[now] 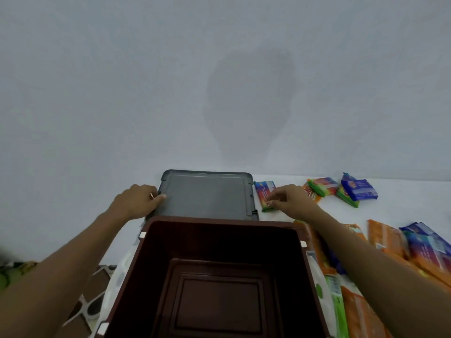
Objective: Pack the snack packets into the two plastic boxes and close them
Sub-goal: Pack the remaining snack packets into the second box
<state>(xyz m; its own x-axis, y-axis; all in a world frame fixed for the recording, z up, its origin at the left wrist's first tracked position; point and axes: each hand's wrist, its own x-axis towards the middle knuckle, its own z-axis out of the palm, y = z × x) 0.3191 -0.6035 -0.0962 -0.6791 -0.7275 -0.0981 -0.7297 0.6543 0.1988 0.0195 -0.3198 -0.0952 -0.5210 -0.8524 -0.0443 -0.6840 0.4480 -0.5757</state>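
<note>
Head view: white wall [122,93] fills the upper field, and a white surface [402,211] runs below it.

A brown box [146,264] stands nearest, open and with no packets inside. A grey lid [205,193] lies flat just behind it. Whether the second box sits beneath the lid cannot be told, as the brown rim hides that part.

The left hand [136,201] grips the lid's left edge, fingers curled round it and thumb on top. The right hand [290,201] is apart from the left, fingers bent over a small packet [263,191] just right of the lid. Whether it pinches that packet cannot be told.

More packets [358,190] lie further right, and orange packets [385,236] crowd the brown box's right side. Nothing is packed yet.

Risks, as judged:
- Lifting the lid by one edge only may twist it or drag it against the brown box.
- The right forearm crosses above the orange packets and could sweep them off the surface.
- The brown box appears close to the surface's left edge, so a shove could tip it off.
</note>
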